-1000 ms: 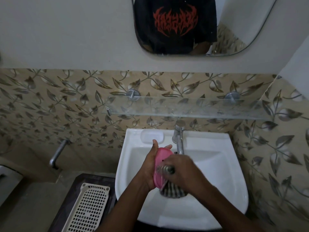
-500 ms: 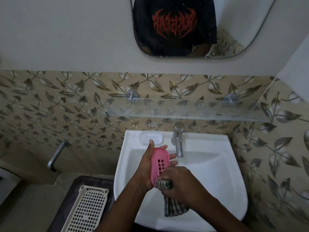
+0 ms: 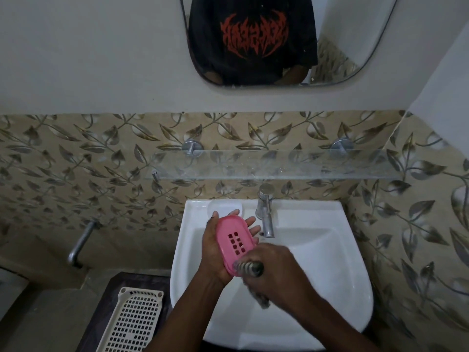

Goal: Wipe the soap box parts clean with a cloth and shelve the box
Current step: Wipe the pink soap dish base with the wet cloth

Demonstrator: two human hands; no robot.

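Over the white sink (image 3: pixel 327 252), just left of its tap (image 3: pixel 265 212), the left hand (image 3: pixel 218 252) cradles the pink soap box part (image 3: pixel 234 243) in its palm, fingers spread behind it, its slotted face tilted up with 2 columns of holes showing. The right hand (image 3: pixel 275 273) is clenched on a striped cloth (image 3: pixel 250 268), pressing it against the part's near end above the sink. The glass shelf (image 3: pixel 274 165) runs along the wall above the sink, and a cream perforated tray (image 3: pixel 132 323) lies to the sink's left.
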